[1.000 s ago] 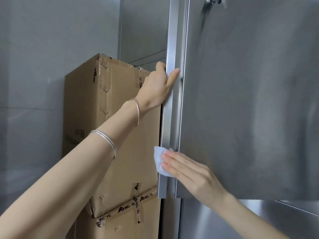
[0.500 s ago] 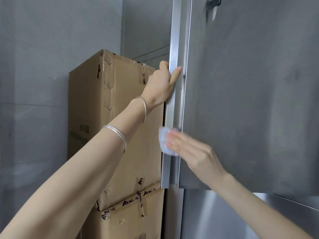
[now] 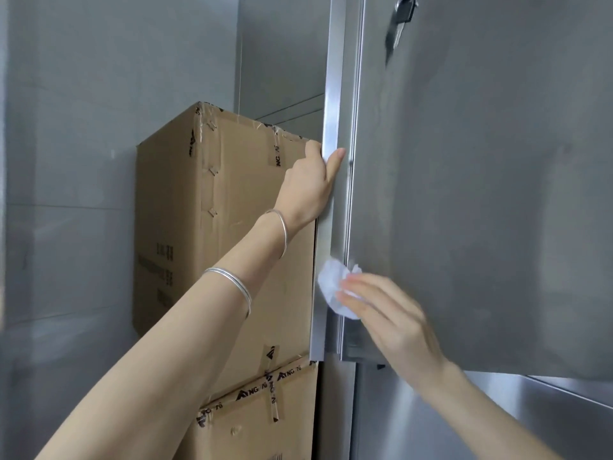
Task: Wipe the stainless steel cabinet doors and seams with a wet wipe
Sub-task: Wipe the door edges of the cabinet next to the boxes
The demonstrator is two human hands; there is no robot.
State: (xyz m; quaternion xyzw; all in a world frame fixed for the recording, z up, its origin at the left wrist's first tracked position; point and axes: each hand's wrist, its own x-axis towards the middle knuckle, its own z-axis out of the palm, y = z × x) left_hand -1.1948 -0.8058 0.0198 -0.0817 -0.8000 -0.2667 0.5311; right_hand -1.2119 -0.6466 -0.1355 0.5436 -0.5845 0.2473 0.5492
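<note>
Across the right half of the view, a large brushed stainless steel cabinet door [image 3: 481, 194], with a bright folded vertical edge strip [image 3: 333, 94] down its left side and a second steel door panel [image 3: 431, 423] below. To the left, against a grey wall [image 3: 83, 161], a tall brown cardboard box [image 3: 225, 227] taped at its seams, stacked on another brown taped box [image 3: 262, 426]. Reaching up from the lower left, the left hand [image 3: 310, 187], grasping the edge strip, with fingers curled round behind it and thumb laid flat on its front. Lower down, coming from the right, the right hand [image 3: 394, 320], motion-blurred, not clenched, pressing a crumpled white wet wipe [image 3: 330, 285] with straight fingers against the seam between strip and door face, near the door's bottom left corner. On the left forearm, two thin silver bangles, one at the wrist [image 3: 282, 227], one further down the arm [image 3: 232, 280]. At the door's top, a small dark key [image 3: 398, 24] hanging from a lock, partly cut off by the frame.
</note>
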